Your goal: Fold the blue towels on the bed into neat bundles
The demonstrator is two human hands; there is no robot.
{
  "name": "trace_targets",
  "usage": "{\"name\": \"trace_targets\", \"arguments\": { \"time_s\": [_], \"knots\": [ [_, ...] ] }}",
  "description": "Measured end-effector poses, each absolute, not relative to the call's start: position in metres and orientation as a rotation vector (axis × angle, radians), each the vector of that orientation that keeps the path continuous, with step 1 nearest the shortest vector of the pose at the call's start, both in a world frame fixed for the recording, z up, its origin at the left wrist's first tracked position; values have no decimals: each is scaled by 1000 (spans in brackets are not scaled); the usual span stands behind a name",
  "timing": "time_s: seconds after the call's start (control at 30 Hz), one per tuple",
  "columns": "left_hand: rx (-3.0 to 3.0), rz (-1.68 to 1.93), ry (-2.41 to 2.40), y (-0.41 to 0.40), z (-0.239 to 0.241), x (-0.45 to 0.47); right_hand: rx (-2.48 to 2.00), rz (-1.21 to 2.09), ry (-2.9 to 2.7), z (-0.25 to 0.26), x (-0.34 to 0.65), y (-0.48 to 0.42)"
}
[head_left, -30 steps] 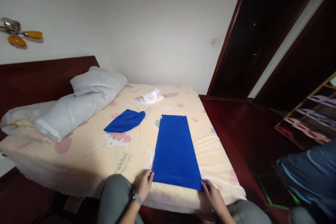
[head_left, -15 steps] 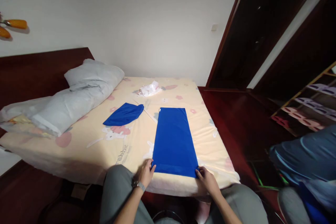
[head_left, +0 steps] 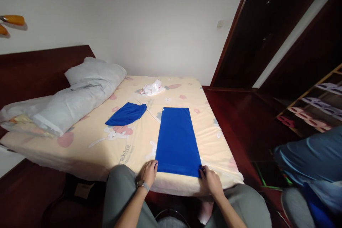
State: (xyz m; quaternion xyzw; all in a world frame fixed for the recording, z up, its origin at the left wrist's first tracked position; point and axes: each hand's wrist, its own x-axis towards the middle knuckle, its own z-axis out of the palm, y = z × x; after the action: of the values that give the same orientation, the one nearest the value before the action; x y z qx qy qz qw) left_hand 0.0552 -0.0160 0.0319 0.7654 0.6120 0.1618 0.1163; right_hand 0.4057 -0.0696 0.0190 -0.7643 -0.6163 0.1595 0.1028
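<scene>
A long blue cloth (head_left: pixel 176 140) lies flat on the bed, a small white tag at its far left corner. My left hand (head_left: pixel 150 173), with a watch on the wrist, pinches the near left corner. At the near right corner, my right hand (head_left: pixel 211 179) has its fingers closed on the edge of the same cloth. Farther left lies a second, smaller blue cloth (head_left: pixel 125 114), loosely bunched at one end and touched by neither hand.
The bed (head_left: pixel 107 153) has a patterned yellow sheet. A crumpled white plastic bag (head_left: pixel 153 88) sits toward the back. Grey bedding (head_left: pixel 80 99) is heaped by the headboard (head_left: pixel 40 69). On the right are a person's blue sleeve (head_left: pixel 310 156) and a rack of slippers (head_left: pixel 317 105).
Both hands stay at the near corners, their fingers curled a little more around the cloth's edge. The whole view has shifted slightly.
</scene>
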Motion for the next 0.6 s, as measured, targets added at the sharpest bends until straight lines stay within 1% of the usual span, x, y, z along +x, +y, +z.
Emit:
{"name": "trace_targets", "arguments": {
  "time_s": [0.17, 0.27, 0.4, 0.5, 0.6],
  "knots": [
    [2299, 514, 1806, -21, 43, 54, -2226, 331, -1834, 25, 405, -70],
    [2394, 572, 1683, -26, 49, 51, -2034, 231, -1872, 30, 407, -72],
    [2534, 538, 1415, -29, 44, 48, -1763, 391, -2042, 35, 406, -78],
    [2520, 463, 1377, -25, 38, 47, -1795, 520, -2100, 37, 405, -79],
    [2475, 449, 1411, -20, 33, 45, -1824, 567, -2113, 35, 407, -77]
  ]
}}
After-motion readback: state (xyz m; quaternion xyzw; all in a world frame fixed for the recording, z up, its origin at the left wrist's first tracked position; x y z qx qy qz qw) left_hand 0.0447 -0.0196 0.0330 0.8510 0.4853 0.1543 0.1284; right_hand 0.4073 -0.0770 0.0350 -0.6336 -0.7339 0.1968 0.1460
